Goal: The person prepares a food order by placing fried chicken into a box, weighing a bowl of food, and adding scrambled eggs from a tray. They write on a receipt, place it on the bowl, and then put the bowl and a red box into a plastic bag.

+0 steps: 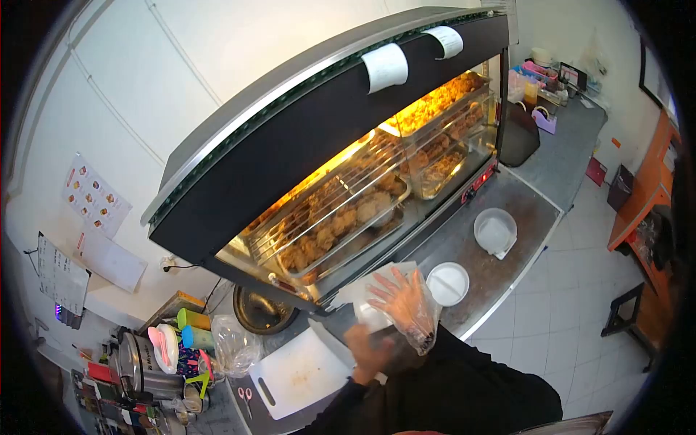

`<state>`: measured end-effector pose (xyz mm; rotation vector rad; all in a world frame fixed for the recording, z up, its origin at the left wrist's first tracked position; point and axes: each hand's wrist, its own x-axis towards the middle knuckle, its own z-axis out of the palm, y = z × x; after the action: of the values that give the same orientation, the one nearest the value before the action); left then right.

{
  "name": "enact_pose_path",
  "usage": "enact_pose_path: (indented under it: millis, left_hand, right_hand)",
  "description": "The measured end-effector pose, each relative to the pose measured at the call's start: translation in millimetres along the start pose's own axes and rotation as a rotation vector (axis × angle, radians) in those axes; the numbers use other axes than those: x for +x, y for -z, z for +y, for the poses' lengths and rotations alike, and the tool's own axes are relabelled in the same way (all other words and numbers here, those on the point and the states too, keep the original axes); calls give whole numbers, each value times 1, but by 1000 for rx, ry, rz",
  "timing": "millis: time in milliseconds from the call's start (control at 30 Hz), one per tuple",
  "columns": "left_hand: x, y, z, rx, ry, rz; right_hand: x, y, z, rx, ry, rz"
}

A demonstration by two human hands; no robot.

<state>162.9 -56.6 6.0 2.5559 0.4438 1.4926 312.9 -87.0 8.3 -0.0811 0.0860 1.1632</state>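
Note:
My right hand (403, 304) wears a loose clear plastic glove (420, 330). Its fingers are spread, and nothing shows in its grasp. Beneath it lies white paper or thin plastic (362, 296) at the foot of the food warmer. My left hand (367, 351) is bare and smeared by motion, just left of and below the gloved hand. What its fingers do cannot be made out. Close by on its left is a white cutting board (301, 373) with brownish crumbs. A round white container (448, 284) stands right of the gloved hand.
Behind the counter rises a lit food warmer (326, 145) holding fried chicken (319, 243) on racks. A translucent bowl (495, 230) sits farther right. At left are scissors (245, 401), a clear plastic bag (235, 346), a dark round pan (264, 310) and a metal pot (141, 362).

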Motion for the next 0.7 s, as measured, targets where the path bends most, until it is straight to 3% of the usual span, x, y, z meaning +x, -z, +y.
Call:
enact_pose_path:
  millis: [67,133,333,433,567,700]
  left_hand:
    - [31,-4,-23,118,488,70]
    - [75,-11,-44,236,588,314]
    - [90,-44,-74,468,750,400]
    - [98,-44,-74,243,882,553]
    - [120,-52,-61,4,1019,733]
    - [117,-81,-53,-34,969,625]
  right_hand:
    - [2,1,-31,-146,11,17]
    - [6,2,-56,-226,22,50]
    - [18,28,-96,-246,-120,7]
    - [12,23,-110,-288,-286,69]
    - [6,34,-119,-379,-449,0]
    - [6,44,-119,-441,-539,-83]
